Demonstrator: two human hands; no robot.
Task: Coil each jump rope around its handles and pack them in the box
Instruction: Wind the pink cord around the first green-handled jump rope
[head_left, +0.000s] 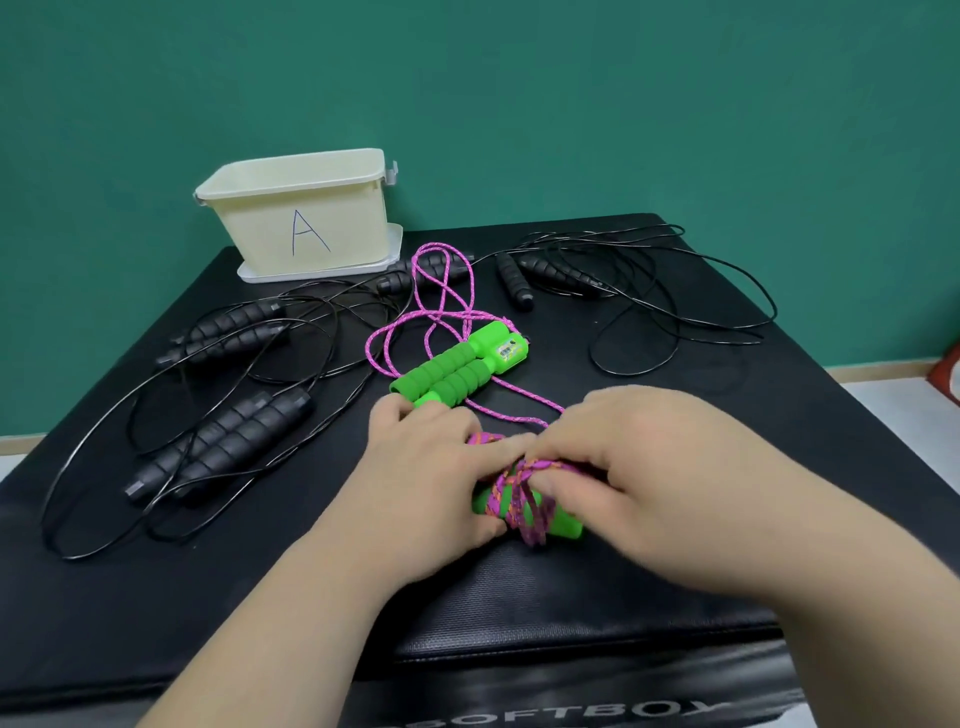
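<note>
Fingers (506, 444) curl — left hand (431, 467), right hand (639, 467) — pinching pink rope (519, 499), seemingly, round green handles (566, 525).

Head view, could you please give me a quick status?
Left hand and right hand both grip the pink rope bundle, mid-wrap. Box open, far left. Second green-handled rope close ahead.

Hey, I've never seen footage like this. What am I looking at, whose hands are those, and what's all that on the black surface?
No machine here: a camera worn on a person's head looks down at their own two bare hands. The left hand grips a pair of green handles while the right hand pinches the pink cord wound round them. On the black mat lie a second green-handled rope, uncoiled, and several loose black ropes. A cream box marked A stands at the back left.
</note>
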